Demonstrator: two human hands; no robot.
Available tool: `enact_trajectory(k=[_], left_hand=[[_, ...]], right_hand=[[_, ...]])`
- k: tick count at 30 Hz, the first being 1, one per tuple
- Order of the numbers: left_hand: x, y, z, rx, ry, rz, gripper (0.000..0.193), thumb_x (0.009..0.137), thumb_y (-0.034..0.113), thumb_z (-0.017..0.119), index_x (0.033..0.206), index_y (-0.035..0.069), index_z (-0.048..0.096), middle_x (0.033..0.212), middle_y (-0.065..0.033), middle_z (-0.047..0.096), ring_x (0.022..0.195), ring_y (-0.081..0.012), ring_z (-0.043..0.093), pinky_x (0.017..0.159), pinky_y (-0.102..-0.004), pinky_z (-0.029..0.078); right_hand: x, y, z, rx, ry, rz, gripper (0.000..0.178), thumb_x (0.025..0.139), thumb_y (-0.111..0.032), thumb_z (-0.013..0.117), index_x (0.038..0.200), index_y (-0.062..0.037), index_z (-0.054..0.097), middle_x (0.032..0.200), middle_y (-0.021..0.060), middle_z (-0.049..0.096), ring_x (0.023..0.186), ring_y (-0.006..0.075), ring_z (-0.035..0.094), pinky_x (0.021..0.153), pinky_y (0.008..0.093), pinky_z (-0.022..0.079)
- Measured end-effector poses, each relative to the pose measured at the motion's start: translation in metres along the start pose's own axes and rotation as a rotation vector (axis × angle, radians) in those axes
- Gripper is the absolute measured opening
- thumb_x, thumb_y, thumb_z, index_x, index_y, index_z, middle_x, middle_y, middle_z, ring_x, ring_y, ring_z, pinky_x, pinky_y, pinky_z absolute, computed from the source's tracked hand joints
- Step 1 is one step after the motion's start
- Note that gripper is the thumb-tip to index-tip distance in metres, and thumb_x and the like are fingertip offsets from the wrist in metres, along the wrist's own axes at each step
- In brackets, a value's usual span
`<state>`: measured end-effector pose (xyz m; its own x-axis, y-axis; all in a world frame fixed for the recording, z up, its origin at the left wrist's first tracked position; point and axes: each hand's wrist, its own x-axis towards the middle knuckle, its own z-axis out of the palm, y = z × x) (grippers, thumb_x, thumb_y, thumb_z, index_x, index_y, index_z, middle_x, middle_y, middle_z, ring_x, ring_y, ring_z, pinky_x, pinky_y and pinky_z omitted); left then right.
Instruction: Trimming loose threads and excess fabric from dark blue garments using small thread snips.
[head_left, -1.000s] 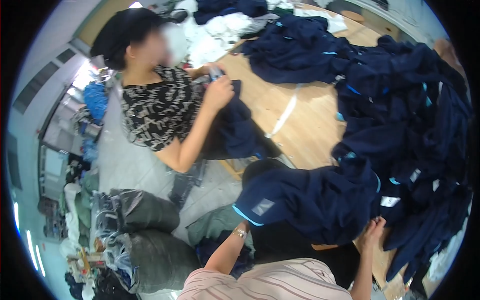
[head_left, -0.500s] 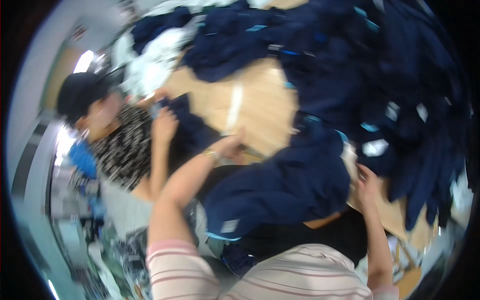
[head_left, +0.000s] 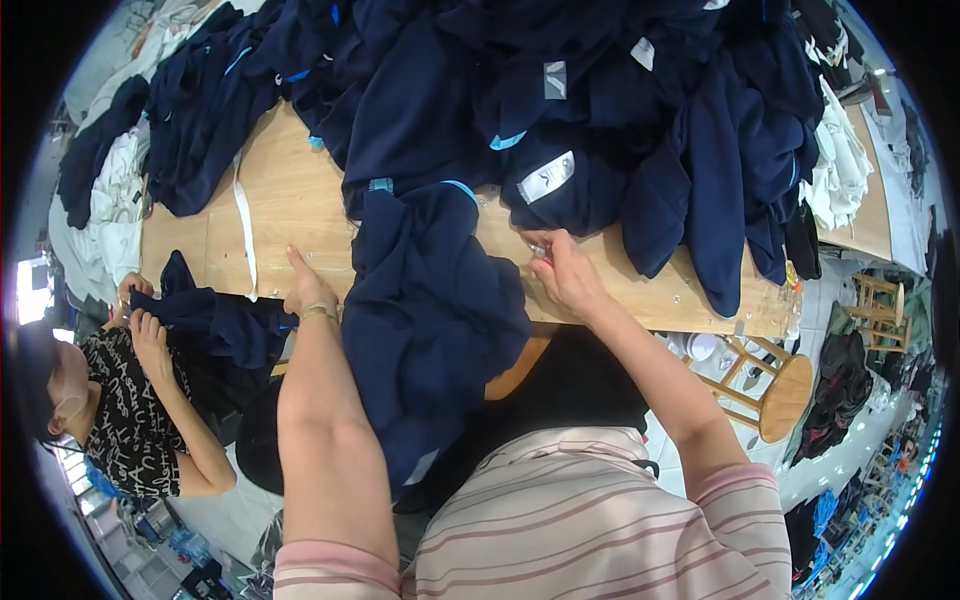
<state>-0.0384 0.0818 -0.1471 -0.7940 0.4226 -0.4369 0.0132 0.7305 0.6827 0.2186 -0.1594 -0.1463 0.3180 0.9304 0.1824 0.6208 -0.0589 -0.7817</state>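
A navy blue garment (head_left: 430,290) with light-blue trim hangs from the table edge across my lap, between my two arms. My left hand (head_left: 312,288) is at the table's near edge, left of the garment, with its fingers stretched out and nothing visible in them. My right hand (head_left: 568,275) is just above the tabletop, right of the garment, its fingers curled together. A small shiny piece shows at its fingertips, too small to name. Just beyond that hand lies another navy garment with a white label (head_left: 548,178).
Piled navy garments (head_left: 420,90) cover the back of the wooden table (head_left: 290,200). A white strip (head_left: 245,230) lies on its left part. At the left, a person (head_left: 130,390) handles a navy cloth (head_left: 210,320). A wooden stool (head_left: 780,395) stands at the right.
The view has swung to the right and is sharper. Within it, the navy garment now hangs more lengthwise between my arms, and my right hand has come nearer to my left.
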Motion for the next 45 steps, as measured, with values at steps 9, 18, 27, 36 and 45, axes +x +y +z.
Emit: enact_trajectory(k=[9, 18, 27, 36, 45], left_hand=[[0.014, -0.010, -0.002, -0.115, -0.074, 0.064, 0.089, 0.055, 0.065, 0.074, 0.096, -0.012, 0.060, 0.105, -0.0178, 0.061, 0.088, -0.0297, 0.061, 0.078, -0.0365, 0.051], [0.022, -0.007, -0.005, -0.051, -0.072, 0.099, 0.086, 0.058, 0.063, 0.074, 0.092, -0.015, 0.059, 0.102, -0.0223, 0.062, 0.088, -0.0315, 0.061, 0.077, -0.0375, 0.051], [0.017, -0.013, -0.004, 0.031, -0.001, 0.135, 0.087, 0.059, 0.056, 0.077, 0.098, -0.017, 0.050, 0.102, -0.0298, 0.058, 0.092, -0.0373, 0.059, 0.081, -0.0399, 0.048], [0.002, -0.011, -0.005, -0.206, -0.065, 0.160, 0.089, 0.062, 0.049, 0.078, 0.108, -0.017, 0.040, 0.106, -0.0342, 0.053, 0.098, -0.0396, 0.056, 0.087, -0.0417, 0.046], [0.015, -0.066, -0.027, -0.471, -0.634, 0.423, 0.047, 0.090, 0.032, 0.053, 0.107, -0.012, 0.049, 0.104, -0.0208, 0.059, 0.100, -0.0261, 0.054, 0.089, -0.0346, 0.041]], right_hand=[[-0.003, 0.002, 0.005, 0.019, -0.009, -0.001, 0.036, 0.087, -0.026, 0.056, 0.105, 0.0025, 0.045, 0.087, 0.0200, 0.056, 0.084, 0.0337, 0.056, 0.076, 0.0374, 0.044], [0.003, -0.015, 0.007, 0.103, 0.077, -0.022, 0.024, 0.086, -0.017, 0.055, 0.101, -0.0010, 0.046, 0.112, 0.0191, 0.055, 0.097, 0.0333, 0.055, 0.083, 0.0358, 0.043], [0.060, -0.065, 0.083, 0.139, 0.109, -0.559, 0.036, 0.074, -0.024, 0.073, 0.089, -0.0023, 0.049, 0.071, 0.0106, 0.054, 0.063, 0.0264, 0.056, 0.058, 0.0325, 0.046], [0.059, -0.042, 0.074, 0.190, 0.327, -0.123, 0.027, 0.083, -0.019, 0.063, 0.099, -0.0024, 0.049, 0.065, 0.0135, 0.055, 0.054, 0.0282, 0.056, 0.051, 0.0331, 0.045], [0.049, -0.034, 0.071, 0.126, 0.298, 0.012, 0.027, 0.083, -0.021, 0.063, 0.096, -0.0030, 0.048, 0.064, 0.0142, 0.055, 0.053, 0.0290, 0.057, 0.048, 0.0333, 0.044]])
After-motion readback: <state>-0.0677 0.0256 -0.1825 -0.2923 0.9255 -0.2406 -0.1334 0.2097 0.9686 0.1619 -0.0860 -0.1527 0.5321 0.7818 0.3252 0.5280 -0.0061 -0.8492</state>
